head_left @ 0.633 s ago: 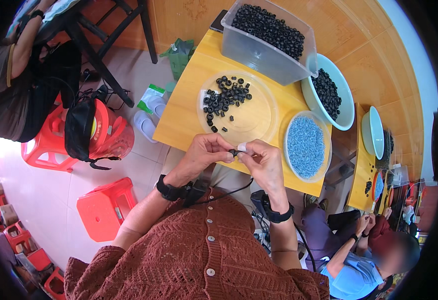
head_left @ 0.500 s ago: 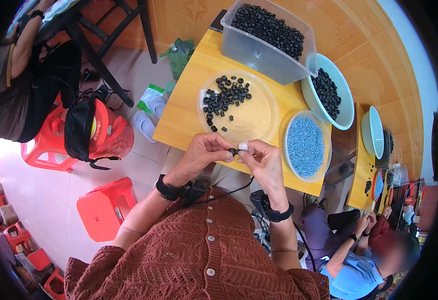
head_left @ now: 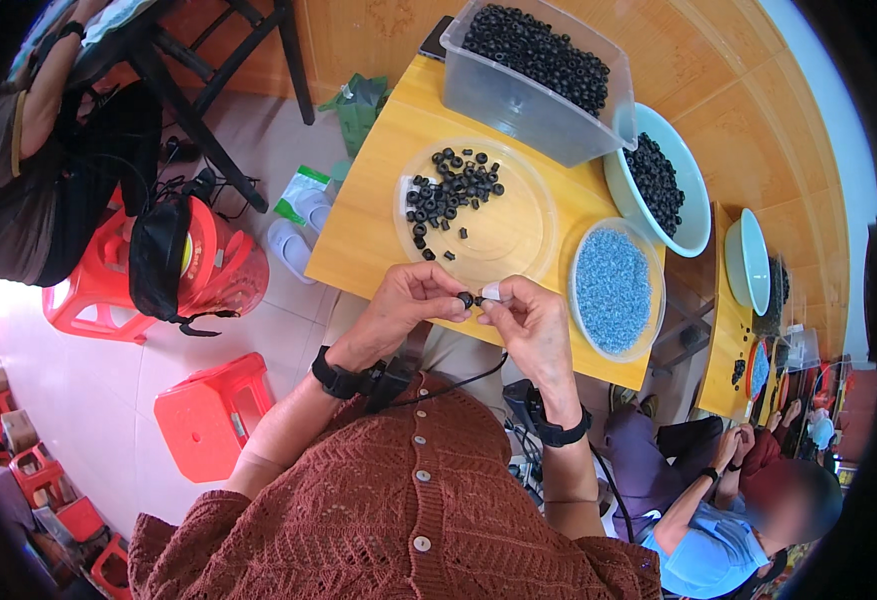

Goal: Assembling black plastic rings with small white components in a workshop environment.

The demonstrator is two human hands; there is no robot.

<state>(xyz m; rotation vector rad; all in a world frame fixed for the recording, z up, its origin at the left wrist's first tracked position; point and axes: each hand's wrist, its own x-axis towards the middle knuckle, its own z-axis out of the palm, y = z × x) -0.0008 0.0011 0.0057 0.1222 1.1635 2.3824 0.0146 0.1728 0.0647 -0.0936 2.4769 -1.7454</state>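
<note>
Over the near edge of the table, my left hand (head_left: 410, 308) pinches a small round black part (head_left: 465, 299) between thumb and fingers. My right hand (head_left: 530, 322), with white tape on one finger, closes its thumb and finger on another small dark piece (head_left: 478, 301) right beside it. Fingertips cover much of both pieces, so I cannot tell whether they touch. Just beyond my hands lies a shallow clear round tray (head_left: 518, 205), with loose black ring-shaped parts (head_left: 458, 185) gathered on its left side.
A clear bin (head_left: 528, 125) of black parts stands at the table's back. A pale green basin (head_left: 696, 205) holds more, beside a round container of blue bits (head_left: 613, 285). Red stools (head_left: 198, 425) stand left. Another person (head_left: 708, 545) works at the right; one sits far left.
The two black pieces between my fingertips have shifted, and the round one in my left hand now shows more plainly. Both hands stay in nearly the same place.
</note>
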